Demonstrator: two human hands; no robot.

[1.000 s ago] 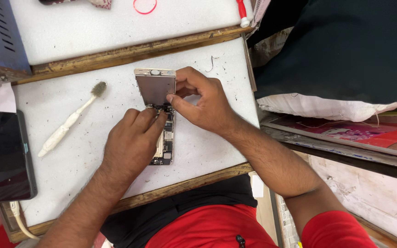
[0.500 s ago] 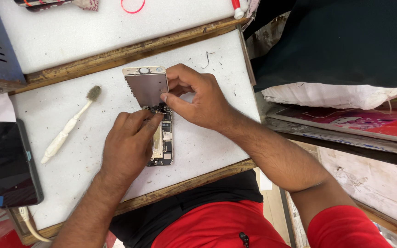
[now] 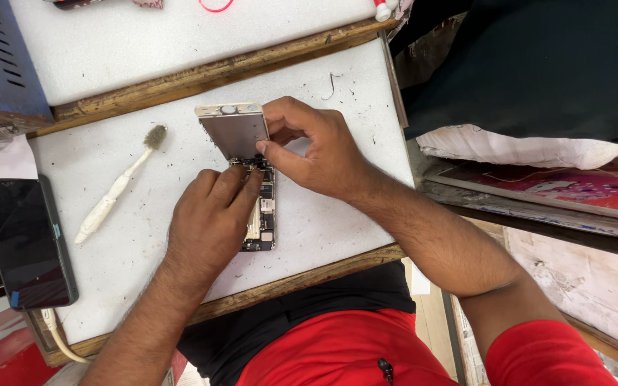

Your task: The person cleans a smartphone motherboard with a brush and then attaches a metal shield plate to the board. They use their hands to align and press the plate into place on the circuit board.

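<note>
An opened smartphone lies in the middle of the white work mat [image 3: 130, 236]. Its lower body [image 3: 264, 214] shows circuit parts, and its screen panel [image 3: 234, 129] is lifted up and tilted back from the top end. My right hand [image 3: 316, 150] grips the right edge of the raised screen panel with thumb and fingers. My left hand [image 3: 212, 221] rests on the phone body, its fingertips pressed at the joint where panel and body meet. What the fingertips touch there is hidden.
A white brush with grey bristles [image 3: 117, 187] lies left of the phone. A dark smartphone [image 3: 26, 243] with a cable sits at the mat's left edge. A blue metal box [image 3: 1, 61] stands at the far left. Dark cloth and a white cushion [image 3: 538, 93] lie to the right.
The view has shifted slightly. Both hands stay at the phone, the right still holding the lifted screen panel, the left fingertips still at the joint.
</note>
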